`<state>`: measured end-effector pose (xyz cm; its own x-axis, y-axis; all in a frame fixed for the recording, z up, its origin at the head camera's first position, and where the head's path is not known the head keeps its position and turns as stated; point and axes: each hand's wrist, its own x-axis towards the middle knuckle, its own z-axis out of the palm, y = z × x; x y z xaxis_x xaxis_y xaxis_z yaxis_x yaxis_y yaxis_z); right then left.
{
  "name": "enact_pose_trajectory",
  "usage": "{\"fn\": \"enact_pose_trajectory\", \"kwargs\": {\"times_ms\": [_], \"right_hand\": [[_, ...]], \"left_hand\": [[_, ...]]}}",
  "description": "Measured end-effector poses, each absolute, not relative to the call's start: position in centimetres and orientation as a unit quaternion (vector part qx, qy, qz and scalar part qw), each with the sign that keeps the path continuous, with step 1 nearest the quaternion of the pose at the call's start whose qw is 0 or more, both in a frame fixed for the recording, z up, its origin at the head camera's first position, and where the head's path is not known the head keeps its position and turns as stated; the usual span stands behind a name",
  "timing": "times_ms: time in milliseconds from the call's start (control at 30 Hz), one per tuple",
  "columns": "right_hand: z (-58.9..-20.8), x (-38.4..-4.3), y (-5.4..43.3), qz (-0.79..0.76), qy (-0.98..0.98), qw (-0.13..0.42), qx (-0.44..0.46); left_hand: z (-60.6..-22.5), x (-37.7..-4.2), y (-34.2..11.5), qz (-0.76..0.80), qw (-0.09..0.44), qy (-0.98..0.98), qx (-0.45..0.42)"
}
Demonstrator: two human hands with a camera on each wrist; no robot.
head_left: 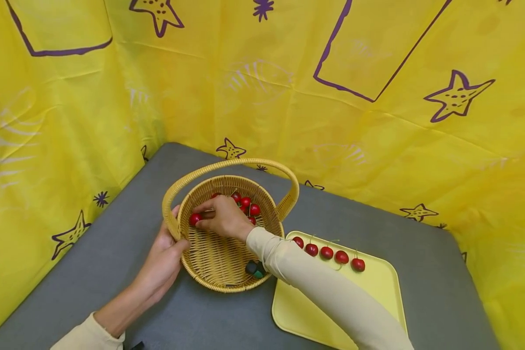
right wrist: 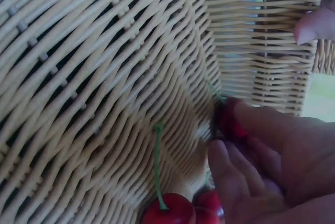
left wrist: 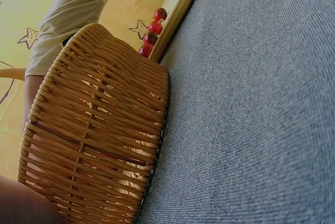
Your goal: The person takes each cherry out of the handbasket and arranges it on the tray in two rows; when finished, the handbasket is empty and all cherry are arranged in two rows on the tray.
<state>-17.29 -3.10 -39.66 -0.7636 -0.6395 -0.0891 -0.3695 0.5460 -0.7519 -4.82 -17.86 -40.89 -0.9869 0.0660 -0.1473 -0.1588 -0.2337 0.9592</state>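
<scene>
A round wicker basket (head_left: 220, 262) with a tall arched handle stands on the grey table. My left hand (head_left: 168, 253) grips its left side near the foot of the handle, thumb over the rim. Inside the basket, my right hand (head_left: 227, 216) pinches a red cherry (head_left: 195, 219) between thumb and fingers, close to the left wall. In the right wrist view this cherry (right wrist: 230, 119) has a green stem and is partly covered by the fingers. Several more cherries (head_left: 254, 209) lie at the far right of the basket, some hidden behind the right hand.
To the basket's right lies a yellow tray (head_left: 297, 306) with a row of cherries (head_left: 326, 253) along its far edge; the right sleeve crosses above it. A small dark-and-green object (head_left: 254, 269) shows beside the right cuff. Yellow patterned cloth (head_left: 262, 107) walls the table's back and sides.
</scene>
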Motion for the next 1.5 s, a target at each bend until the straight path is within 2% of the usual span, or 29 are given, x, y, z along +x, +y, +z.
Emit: {"fn": "enact_pose_trajectory", "kwargs": {"times_ms": [300, 500, 733, 900, 1067, 1200, 1500], "right_hand": [[-37.6, -17.3, -1.8, -0.393, 0.848, 0.174, -0.311], [-34.9, -16.3, 0.6, -0.434, 0.822, 0.17, -0.329], [-30.1, -12.9, 7.6, -0.497, 0.792, 0.19, -0.3], [-28.3, -10.1, 15.2, -0.48, 0.83, 0.158, -0.236], [-28.8, -8.7, 22.9, -0.468, 0.864, 0.1, -0.157], [-30.5, -7.6, 28.0, -0.43, 0.895, 0.073, -0.093], [-35.8, -5.3, 35.1, -0.396, 0.917, 0.038, -0.01]], "left_hand": [[-40.8, -5.0, -17.6, 0.782, 0.069, 0.618, -0.036], [-40.8, -4.8, -17.8, 0.778, 0.069, 0.623, -0.038], [-40.8, -5.0, -17.5, 0.781, 0.069, 0.619, -0.044], [-40.9, -5.0, -17.5, 0.78, 0.069, 0.62, -0.043], [-41.0, -5.0, -17.9, 0.777, 0.07, 0.624, -0.038], [-41.0, -5.1, -18.0, 0.776, 0.073, 0.625, -0.042], [-41.2, -5.2, -17.9, 0.777, 0.076, 0.623, -0.046]]}}
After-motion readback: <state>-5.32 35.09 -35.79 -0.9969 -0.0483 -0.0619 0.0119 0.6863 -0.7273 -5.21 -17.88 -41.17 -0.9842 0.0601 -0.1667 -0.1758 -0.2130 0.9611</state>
